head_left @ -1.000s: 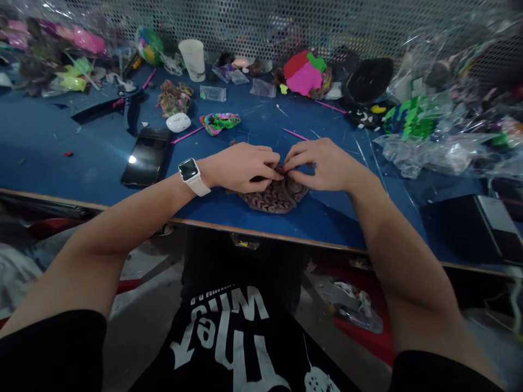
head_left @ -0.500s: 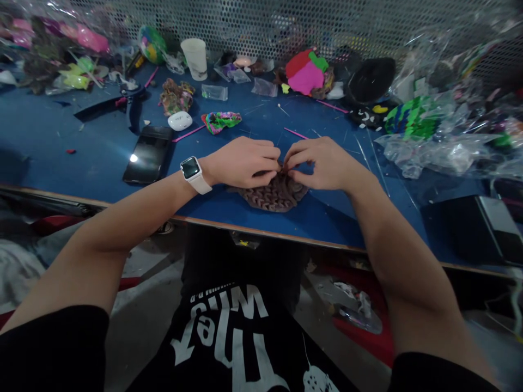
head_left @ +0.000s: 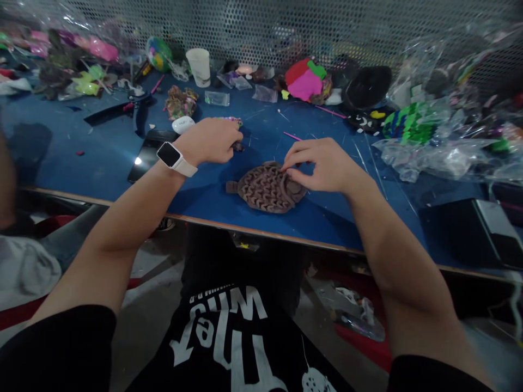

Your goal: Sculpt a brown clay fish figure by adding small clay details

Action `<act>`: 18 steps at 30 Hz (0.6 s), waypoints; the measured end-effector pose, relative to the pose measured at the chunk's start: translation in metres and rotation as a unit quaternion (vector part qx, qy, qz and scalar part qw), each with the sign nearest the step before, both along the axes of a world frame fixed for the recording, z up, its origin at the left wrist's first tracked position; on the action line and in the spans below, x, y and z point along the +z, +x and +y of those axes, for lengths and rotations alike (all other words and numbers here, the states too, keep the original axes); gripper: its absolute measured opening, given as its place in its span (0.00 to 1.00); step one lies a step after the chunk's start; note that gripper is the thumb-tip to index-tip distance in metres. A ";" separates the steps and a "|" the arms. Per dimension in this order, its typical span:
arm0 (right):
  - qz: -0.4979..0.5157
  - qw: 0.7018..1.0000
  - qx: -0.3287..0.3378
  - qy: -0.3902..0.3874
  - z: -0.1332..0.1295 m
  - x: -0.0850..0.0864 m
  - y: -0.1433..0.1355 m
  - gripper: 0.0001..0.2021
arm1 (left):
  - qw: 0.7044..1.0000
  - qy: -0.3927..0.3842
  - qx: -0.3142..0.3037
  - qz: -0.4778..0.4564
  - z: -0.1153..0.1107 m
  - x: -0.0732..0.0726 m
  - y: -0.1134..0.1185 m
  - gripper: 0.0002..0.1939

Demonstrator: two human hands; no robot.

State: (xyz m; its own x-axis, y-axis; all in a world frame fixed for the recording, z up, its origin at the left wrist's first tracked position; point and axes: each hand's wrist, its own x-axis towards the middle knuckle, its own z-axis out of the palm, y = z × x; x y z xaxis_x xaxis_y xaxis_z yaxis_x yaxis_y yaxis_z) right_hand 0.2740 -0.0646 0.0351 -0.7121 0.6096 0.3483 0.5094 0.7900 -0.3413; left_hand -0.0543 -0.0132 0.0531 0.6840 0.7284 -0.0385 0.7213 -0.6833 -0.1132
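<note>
Hand positions at the clay fish

The brown clay fish (head_left: 265, 189) lies flat on the blue table (head_left: 327, 218), near the front edge and between the two hands. Its stubby tail points left, its body carries rows of curled scales, and its head, with a round eye, is at the right.

Right hand (head_left: 321, 164): thumb and forefinger are brought together at the upper edge of the fish, near the head. Whether this grip clasps any clay cannot be told.

Left hand (head_left: 212, 140): positioned beyond the tail, fingertips at a small dark brown lump (head_left: 238, 147). The fingers are curled; whether the grip has taken the lump cannot be told. A smartwatch (head_left: 169, 155) with a white strap is on this wrist.

Adjacent items: a black phone (head_left: 144, 159), partly hidden by the left wrist; a white oval case (head_left: 182, 124), just beside the left hand; a pink stick (head_left: 291, 136), behind the fish.
</note>
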 end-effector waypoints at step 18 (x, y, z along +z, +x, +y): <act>0.102 0.987 -0.123 0.022 -0.003 -0.012 -0.017 0.12 | 0.937 -0.036 -0.150 -0.314 -0.014 -0.025 0.036 0.14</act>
State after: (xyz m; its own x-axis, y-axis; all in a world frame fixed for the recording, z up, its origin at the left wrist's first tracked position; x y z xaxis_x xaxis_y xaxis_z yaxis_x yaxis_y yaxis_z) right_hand 0.2565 -0.0677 0.0233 -0.4566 0.7366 0.4990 0.6124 0.6670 -0.4243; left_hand -0.0187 -0.0276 0.0285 0.7617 0.5109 0.3984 0.4043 -0.8554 0.3238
